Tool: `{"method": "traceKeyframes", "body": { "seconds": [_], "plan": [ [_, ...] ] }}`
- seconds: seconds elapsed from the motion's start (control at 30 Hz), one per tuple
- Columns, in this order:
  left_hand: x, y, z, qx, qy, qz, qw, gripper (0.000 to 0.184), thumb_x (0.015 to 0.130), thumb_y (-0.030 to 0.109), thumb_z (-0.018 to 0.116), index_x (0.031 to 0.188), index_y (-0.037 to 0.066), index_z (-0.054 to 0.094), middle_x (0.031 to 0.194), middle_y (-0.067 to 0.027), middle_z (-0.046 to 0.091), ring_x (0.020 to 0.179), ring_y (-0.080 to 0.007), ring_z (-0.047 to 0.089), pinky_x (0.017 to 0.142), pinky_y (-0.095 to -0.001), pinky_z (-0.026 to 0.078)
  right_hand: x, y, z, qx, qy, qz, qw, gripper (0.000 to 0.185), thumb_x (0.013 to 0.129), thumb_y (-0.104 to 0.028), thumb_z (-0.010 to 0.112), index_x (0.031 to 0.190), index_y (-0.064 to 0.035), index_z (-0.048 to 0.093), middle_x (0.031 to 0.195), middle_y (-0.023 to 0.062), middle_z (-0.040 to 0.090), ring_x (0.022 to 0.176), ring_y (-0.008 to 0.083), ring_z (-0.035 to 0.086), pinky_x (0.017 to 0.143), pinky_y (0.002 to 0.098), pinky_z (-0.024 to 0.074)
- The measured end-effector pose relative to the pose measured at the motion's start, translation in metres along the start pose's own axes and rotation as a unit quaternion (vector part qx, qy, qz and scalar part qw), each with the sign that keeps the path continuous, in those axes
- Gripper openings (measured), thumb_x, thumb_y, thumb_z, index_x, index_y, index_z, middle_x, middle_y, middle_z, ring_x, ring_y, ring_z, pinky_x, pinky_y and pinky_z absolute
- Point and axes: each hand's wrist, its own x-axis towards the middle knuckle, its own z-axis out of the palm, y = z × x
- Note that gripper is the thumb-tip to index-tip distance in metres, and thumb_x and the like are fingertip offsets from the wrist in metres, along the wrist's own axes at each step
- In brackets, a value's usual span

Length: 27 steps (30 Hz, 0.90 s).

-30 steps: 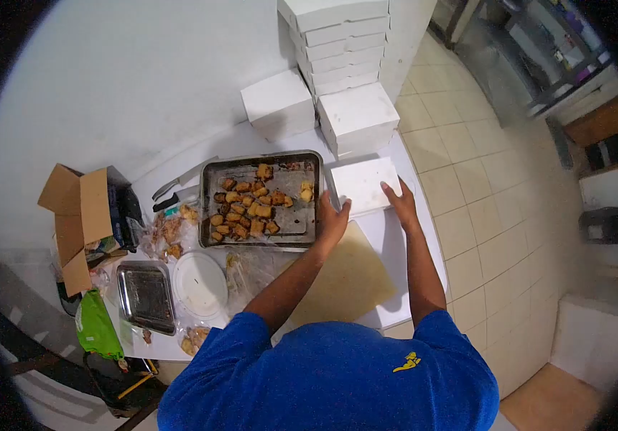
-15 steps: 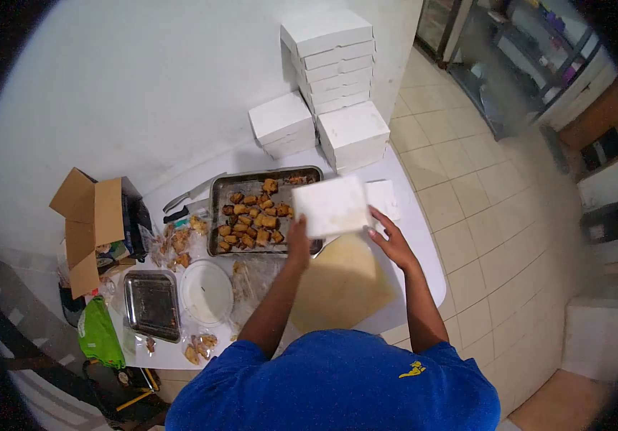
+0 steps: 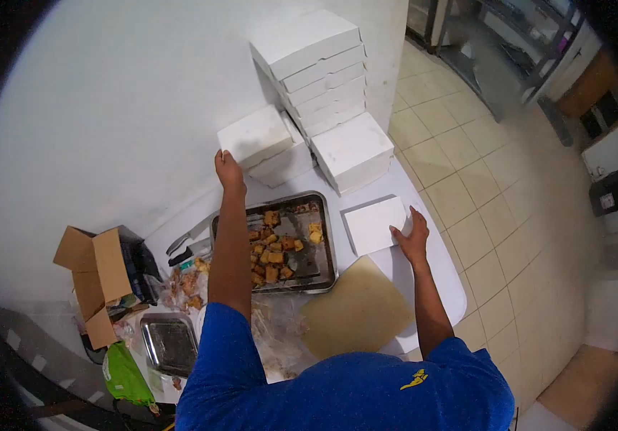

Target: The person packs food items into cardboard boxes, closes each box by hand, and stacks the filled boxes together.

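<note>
My left hand (image 3: 229, 172) reaches far forward and grips the near left corner of a white cardboard box (image 3: 255, 135). That box lies over another white box (image 3: 284, 164) beside the tall stack. On the right, my right hand (image 3: 414, 237) holds the right edge of a flat, closed white box (image 3: 377, 225) on the table, its thumb on the lid and fingers along the side. A metal baking tray (image 3: 330, 251) holds several browned pastry pieces (image 3: 274, 256), partly hidden behind my left forearm.
A tall stack of white boxes (image 3: 316, 65) stands by the wall, with more boxes (image 3: 352, 147) in front. A beige board (image 3: 355, 305) lies nearest me. Left are a knife (image 3: 187, 241), plastic bags (image 3: 183, 287), a small metal tray (image 3: 169, 345) and an open brown carton (image 3: 97, 273).
The white box held between both hands has moved forward and left, onto the box by the wall, in my left hand. My right hand has come down onto the flat box at right.
</note>
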Motion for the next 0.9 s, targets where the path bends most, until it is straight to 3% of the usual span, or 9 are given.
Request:
{"method": "traceKeyframes", "body": {
  "seconds": [0.23, 0.33, 0.47, 0.53, 0.57, 0.6, 0.77, 0.8, 0.9],
  "plan": [
    [-0.003, -0.003, 0.029, -0.088, -0.057, -0.110, 0.988, 0.042, 0.095, 0.032, 0.043, 0.123, 0.001, 0.047, 0.108, -0.0112, 0.051, 0.089, -0.0235, 0.052, 0.082, -0.0357, 0.042, -0.011, 0.024, 0.007, 0.094, -0.036, 0.060, 0.993, 0.079, 0.071, -0.035, 0.077, 0.131, 0.0011, 0.042, 0.124, 0.0241, 0.049, 0.115, 0.0366, 0.047, 0.097, 0.0441, 0.0380],
    [-0.034, -0.004, 0.010, 0.072, 0.111, -0.030, 0.991, 0.045, 0.094, 0.035, 0.043, 0.122, 0.001, 0.047, 0.104, -0.0109, 0.051, 0.088, -0.0252, 0.051, 0.084, -0.0362, 0.041, -0.013, 0.021, 0.000, 0.134, -0.054, 0.104, 0.984, 0.070, 0.071, -0.036, 0.077, 0.126, -0.0006, 0.049, 0.118, 0.0218, 0.053, 0.110, 0.0337, 0.051, 0.092, 0.0414, 0.0425],
    [-0.226, -0.027, 0.040, -0.237, -0.050, -0.123, 0.962, 0.018, 0.095, 0.026, 0.049, 0.098, 0.008, 0.046, 0.082, 0.0005, 0.046, 0.075, -0.0117, 0.046, 0.070, -0.0286, 0.039, -0.011, 0.032, 0.004, 0.197, -0.056, 0.139, 0.969, 0.050, 0.074, -0.032, 0.075, 0.112, -0.0024, 0.061, 0.102, 0.0166, 0.061, 0.095, 0.0264, 0.059, 0.083, 0.0357, 0.0481],
    [-0.297, -0.078, 0.044, 0.005, -0.166, -0.199, 0.966, 0.030, 0.088, 0.015, 0.058, 0.113, 0.002, 0.048, 0.104, -0.0096, 0.051, 0.097, -0.0212, 0.049, 0.086, -0.0339, 0.039, -0.014, 0.037, -0.002, 0.214, -0.067, 0.157, 0.962, 0.044, 0.076, -0.030, 0.073, 0.109, -0.0030, 0.064, 0.099, 0.0152, 0.062, 0.090, 0.0239, 0.060, 0.081, 0.0340, 0.0480],
    [-0.320, -0.125, 0.052, 0.018, -0.191, -0.262, 0.946, 0.044, 0.084, 0.019, 0.063, 0.119, 0.000, 0.046, 0.119, -0.0161, 0.047, 0.110, -0.0272, 0.046, 0.093, -0.0377, 0.037, -0.014, 0.041, 0.001, 0.164, -0.068, 0.132, 0.975, 0.044, 0.076, -0.031, 0.072, 0.109, -0.0028, 0.064, 0.100, 0.0156, 0.062, 0.090, 0.0238, 0.061, 0.081, 0.0335, 0.0479],
    [-0.336, -0.098, 0.057, 0.137, -0.207, -0.309, 0.918, 0.056, 0.081, 0.029, 0.065, 0.122, -0.003, 0.045, 0.125, -0.0220, 0.044, 0.115, -0.0338, 0.045, 0.096, -0.0423, 0.037, -0.016, 0.037, -0.004, 0.168, -0.073, 0.128, 0.975, 0.044, 0.078, -0.030, 0.072, 0.110, -0.0013, 0.063, 0.101, 0.0135, 0.062, 0.089, 0.0211, 0.060, 0.081, 0.0314, 0.0473],
    [-0.338, -0.103, 0.074, 0.188, -0.230, -0.293, 0.909, 0.061, 0.078, 0.037, 0.065, 0.123, -0.001, 0.047, 0.125, -0.0267, 0.043, 0.115, -0.0405, 0.044, 0.094, -0.0465, 0.040, -0.012, 0.038, -0.011, 0.179, -0.161, 0.160, 0.957, 0.046, 0.082, -0.031, 0.070, 0.112, 0.0028, 0.060, 0.102, 0.0118, 0.062, 0.088, 0.0176, 0.058, 0.080, 0.0294, 0.0463],
    [-0.339, -0.098, 0.070, 0.166, -0.242, -0.281, 0.914, 0.060, 0.077, 0.036, 0.066, 0.122, -0.001, 0.048, 0.124, -0.0266, 0.044, 0.114, -0.0403, 0.044, 0.094, -0.0463, 0.040, -0.021, 0.034, -0.007, 0.228, -0.037, 0.115, 0.966, 0.047, 0.083, -0.030, 0.069, 0.115, 0.0038, 0.058, 0.103, 0.0104, 0.061, 0.085, 0.0170, 0.058, 0.080, 0.0295, 0.0482],
    [-0.346, -0.111, 0.054, 0.084, -0.255, -0.209, 0.940, 0.053, 0.082, 0.030, 0.066, 0.122, 0.003, 0.046, 0.119, -0.0205, 0.048, 0.109, -0.0337, 0.047, 0.092, -0.0418, 0.041, -0.034, 0.016, -0.036, 0.362, -0.074, 0.180, 0.912, 0.048, 0.084, -0.028, 0.068, 0.118, 0.0030, 0.055, 0.104, 0.0104, 0.061, 0.086, 0.0168, 0.059, 0.077, 0.0294, 0.0504]
  ]
}}
